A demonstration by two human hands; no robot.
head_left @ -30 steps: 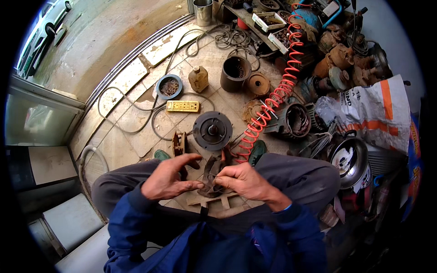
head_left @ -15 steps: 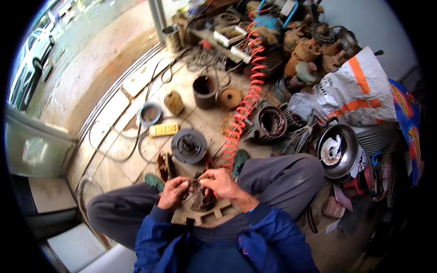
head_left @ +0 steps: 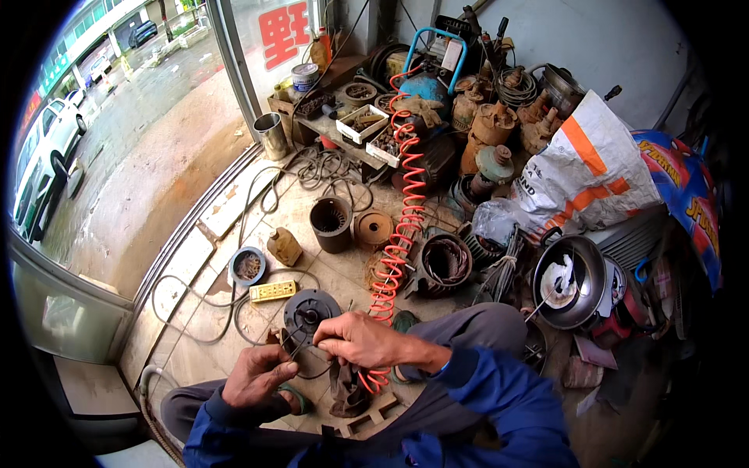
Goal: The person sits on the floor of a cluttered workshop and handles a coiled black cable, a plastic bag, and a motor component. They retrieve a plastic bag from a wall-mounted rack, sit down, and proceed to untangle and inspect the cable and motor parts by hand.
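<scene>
In front of my knees, my left hand (head_left: 256, 376) is closed, thumb and fingertips pinching a thin dark loop (head_left: 314, 377), like a cord or ring. My right hand (head_left: 361, 340) is closed at the loop's other side, knuckles up. Whether the loop is rubber or wire I cannot tell. Just under my right hand is a dark brown, dirty lump (head_left: 349, 392), cloth or a part, near a tan slotted piece (head_left: 373, 413). Beyond my hands lies a round dark grey motor end cover (head_left: 310, 306) with a central hub.
A red coiled air hose (head_left: 402, 210) hangs down to the floor by my right hand. Around stand a yellow power strip (head_left: 272, 291), a bowl of small parts (head_left: 248, 267), a dark metal cylinder (head_left: 331, 224), a motor stator (head_left: 445, 261) and a black pan (head_left: 573, 269).
My hands have drawn apart and risen off the brown lump; the thin loop now shows between them. My view has tilted up, showing more of the workshop's far side.
</scene>
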